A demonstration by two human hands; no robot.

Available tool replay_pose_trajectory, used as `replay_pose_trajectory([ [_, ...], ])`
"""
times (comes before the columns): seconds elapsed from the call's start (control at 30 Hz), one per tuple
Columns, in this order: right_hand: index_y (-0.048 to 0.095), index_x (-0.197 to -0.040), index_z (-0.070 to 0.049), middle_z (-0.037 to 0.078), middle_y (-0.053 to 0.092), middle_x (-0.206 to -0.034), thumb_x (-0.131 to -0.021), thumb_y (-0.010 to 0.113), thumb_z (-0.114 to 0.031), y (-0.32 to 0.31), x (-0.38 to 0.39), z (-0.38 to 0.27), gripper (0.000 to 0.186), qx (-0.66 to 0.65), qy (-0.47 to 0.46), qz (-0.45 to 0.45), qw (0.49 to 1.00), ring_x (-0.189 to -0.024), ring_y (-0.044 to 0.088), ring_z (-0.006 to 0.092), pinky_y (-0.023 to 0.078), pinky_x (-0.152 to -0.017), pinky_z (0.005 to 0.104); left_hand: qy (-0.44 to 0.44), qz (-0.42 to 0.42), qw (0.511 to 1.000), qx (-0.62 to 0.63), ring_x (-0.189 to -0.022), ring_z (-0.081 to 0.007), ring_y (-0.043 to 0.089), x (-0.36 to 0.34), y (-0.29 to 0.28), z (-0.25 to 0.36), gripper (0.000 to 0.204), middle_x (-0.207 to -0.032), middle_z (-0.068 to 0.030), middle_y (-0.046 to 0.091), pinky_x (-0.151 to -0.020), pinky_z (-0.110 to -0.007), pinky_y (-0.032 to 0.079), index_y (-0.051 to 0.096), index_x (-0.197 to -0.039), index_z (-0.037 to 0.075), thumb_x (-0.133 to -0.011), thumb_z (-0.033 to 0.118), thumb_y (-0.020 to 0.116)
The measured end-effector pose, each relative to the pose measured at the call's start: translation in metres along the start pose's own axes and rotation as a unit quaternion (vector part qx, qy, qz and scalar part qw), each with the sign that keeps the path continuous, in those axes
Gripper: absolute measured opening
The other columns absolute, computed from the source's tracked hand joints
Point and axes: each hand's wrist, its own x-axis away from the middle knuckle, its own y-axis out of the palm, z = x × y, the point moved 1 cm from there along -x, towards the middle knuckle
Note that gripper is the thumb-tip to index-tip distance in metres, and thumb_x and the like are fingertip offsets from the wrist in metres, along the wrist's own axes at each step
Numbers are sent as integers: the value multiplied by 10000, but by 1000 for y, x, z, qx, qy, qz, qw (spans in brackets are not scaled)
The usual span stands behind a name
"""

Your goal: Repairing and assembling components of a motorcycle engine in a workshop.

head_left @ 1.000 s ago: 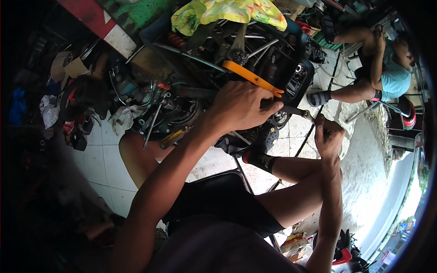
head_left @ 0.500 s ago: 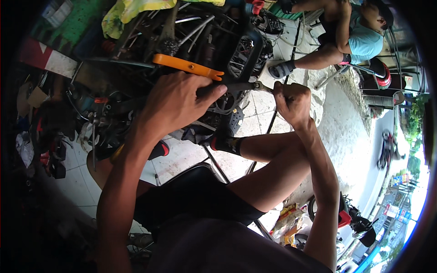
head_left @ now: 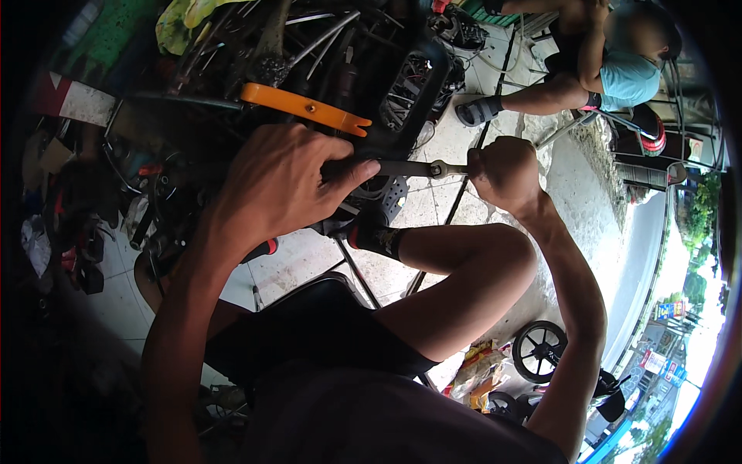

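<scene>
White floor tiles (head_left: 297, 277) meet rough, pale concrete (head_left: 572, 232) at a workshop open to a street (head_left: 640, 232) on the right, where a seated person in a light blue shirt (head_left: 627, 77) rests a foot in a dark sandal (head_left: 479, 110). At center, a worker's two bare hands are joined by a dark metal bar (head_left: 406, 168), held nearly level above the worker's bent leg (head_left: 464, 267). The left hand (head_left: 278, 182) wraps one end, its thumb (head_left: 368, 168) laid along the metal; the other fingers on that side are largely hidden beneath the hand. The right hand (head_left: 506, 176) is balled into a fist, its fingers (head_left: 480, 166) curled tight about the opposite end, just past a silver joint (head_left: 439, 168). An orange forked tool (head_left: 305, 108) lies just beyond the left hand; whether they touch cannot be told. Farther back, metal rods (head_left: 328, 37) crowd a dark tray (head_left: 442, 77) near a yellow cloth (head_left: 182, 27). A black spoked wheel (head_left: 539, 352) stands near the right forearm (head_left: 576, 309), beside crumpled packaging (head_left: 478, 371).
</scene>
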Motion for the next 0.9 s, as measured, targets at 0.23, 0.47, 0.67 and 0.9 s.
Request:
replay_pose_trajectory([
  [0.23, 519, -577, -46, 104, 484, -543, -751, 635, -54, 7, -21, 22, 209, 3, -112, -20, 994, -478, 467, 283, 346, -483, 412, 27, 21, 999, 13, -414, -214, 547, 2, 3, -10, 478, -460, -63, 538, -515, -356, 460, 708, -767, 50, -945, 480, 604],
  [0.47, 495, -545, -61, 89, 474, -517, -764, 608, -90, -8, -14, 28, 247, 33, -102, -22, 994, -460, 471, 294, 336, -482, 418, 44, -2, 999, 6, -563, -321, 642, -2, -2, -5, 484, -547, -129, 601, -633, -431, 529, 711, -762, 31, -924, 475, 608],
  [0.67, 532, -684, -10, 165, 505, -642, -945, 470, -115, 8, -18, -7, 289, 119, 43, -15, 992, -580, 473, 366, 352, -557, 470, 67, 76, 995, 8, -619, -332, 648, 7, 7, -15, 484, -631, -145, 632, -639, -431, 527, 698, -739, 15, -918, 457, 612],
  [0.9, 558, -742, 27, 183, 553, -697, -935, 458, -33, 24, -5, -22, 226, 54, 120, 3, 991, -653, 524, 372, 391, -608, 478, 74, 115, 990, 39, -695, -318, 682, 10, 13, -13, 454, -697, -145, 666, -650, -428, 536, 734, -806, 36, -904, 465, 621],
])
